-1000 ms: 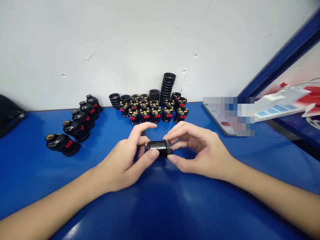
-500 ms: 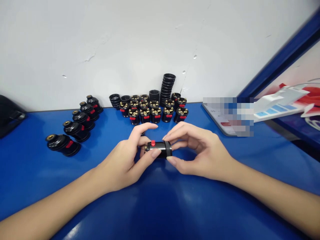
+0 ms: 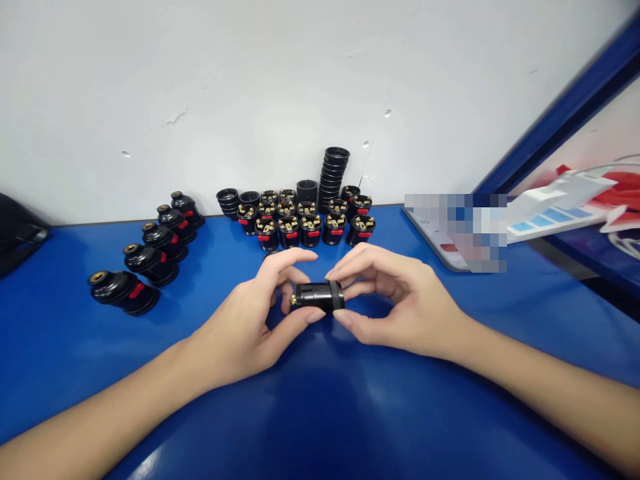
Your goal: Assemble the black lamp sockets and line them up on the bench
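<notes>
Both my hands hold one small black lamp socket [image 3: 318,296] sideways just above the blue table [image 3: 320,400]. My left hand [image 3: 250,327] pinches its left end, where a brass tip shows, between thumb and fingers. My right hand [image 3: 395,300] grips its right end, a black ring, with fingertips and thumb. No red tab shows on the socket from here.
A row of finished black sockets [image 3: 145,263] with red tabs lies at the left. Against the wall stand a cluster of socket cores with brass contacts [image 3: 305,223] and a stack of black rings [image 3: 334,170]. A tablet [image 3: 450,230] lies at the right; a black object [image 3: 17,230] sits far left.
The socket has been turned between my fingers: a red tab showed on top half a second ago and is out of sight now. Hands stay in place.
</notes>
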The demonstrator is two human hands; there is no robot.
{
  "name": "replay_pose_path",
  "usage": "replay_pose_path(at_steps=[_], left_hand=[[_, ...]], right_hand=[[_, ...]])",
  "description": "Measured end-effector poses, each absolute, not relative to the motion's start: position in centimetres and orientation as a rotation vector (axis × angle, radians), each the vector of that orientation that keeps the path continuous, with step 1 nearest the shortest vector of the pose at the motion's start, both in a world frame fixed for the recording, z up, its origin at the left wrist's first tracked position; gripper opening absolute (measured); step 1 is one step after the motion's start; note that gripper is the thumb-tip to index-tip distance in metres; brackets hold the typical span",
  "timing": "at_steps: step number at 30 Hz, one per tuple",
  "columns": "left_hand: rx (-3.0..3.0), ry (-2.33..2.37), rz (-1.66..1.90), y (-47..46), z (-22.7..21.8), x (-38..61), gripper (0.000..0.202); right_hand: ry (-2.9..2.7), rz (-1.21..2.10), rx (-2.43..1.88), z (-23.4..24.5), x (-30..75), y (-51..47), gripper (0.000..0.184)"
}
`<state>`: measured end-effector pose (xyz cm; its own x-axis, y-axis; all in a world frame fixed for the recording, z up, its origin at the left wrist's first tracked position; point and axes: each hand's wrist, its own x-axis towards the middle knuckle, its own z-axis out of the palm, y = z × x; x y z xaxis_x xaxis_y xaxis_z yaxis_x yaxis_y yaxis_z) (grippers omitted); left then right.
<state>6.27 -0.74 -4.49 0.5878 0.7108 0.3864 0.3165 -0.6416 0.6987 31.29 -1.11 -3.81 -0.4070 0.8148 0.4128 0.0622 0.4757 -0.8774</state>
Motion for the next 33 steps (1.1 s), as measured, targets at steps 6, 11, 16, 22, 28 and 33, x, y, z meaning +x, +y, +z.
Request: replay_pose_path(at_steps=[6, 11, 16, 22, 28, 33], left_hand=[[2.225, 0.886, 0.829, -0.8, -4.2, 6.2, 0.053], [2.223, 0.882, 0.804, -0.9, -4.0, 6.2, 0.048], [2.267, 0.825, 0.984, -0.8, -4.7, 6.4, 0.068], [2.123, 0.939, 0.849, -1.1, -3.8, 6.4, 0.045], [1.707, 0.929, 0.826, -1.0, -3.6, 7.1, 0.049], [1.505, 0.827, 0.89, -1.0, -3.5, 7.5, 0.045]], right_hand=[[-1.784, 1.036, -0.727, -3.8, 31.3, -1.2, 0.033], [-1.795, 1.053, -0.726, -3.9, 31.2, -1.2, 0.034], [-1.742, 1.058, -0.728, -3.8, 31.3, -1.1, 0.033], [-1.848, 0.957, -0.696, -3.8, 31.3, -1.3, 0.039], [-1.945, 0.796, -0.675, -3.7, 31.6, -1.2, 0.04], [-1.924, 0.804, -0.714, -3.4, 31.5, -1.4, 0.038]])
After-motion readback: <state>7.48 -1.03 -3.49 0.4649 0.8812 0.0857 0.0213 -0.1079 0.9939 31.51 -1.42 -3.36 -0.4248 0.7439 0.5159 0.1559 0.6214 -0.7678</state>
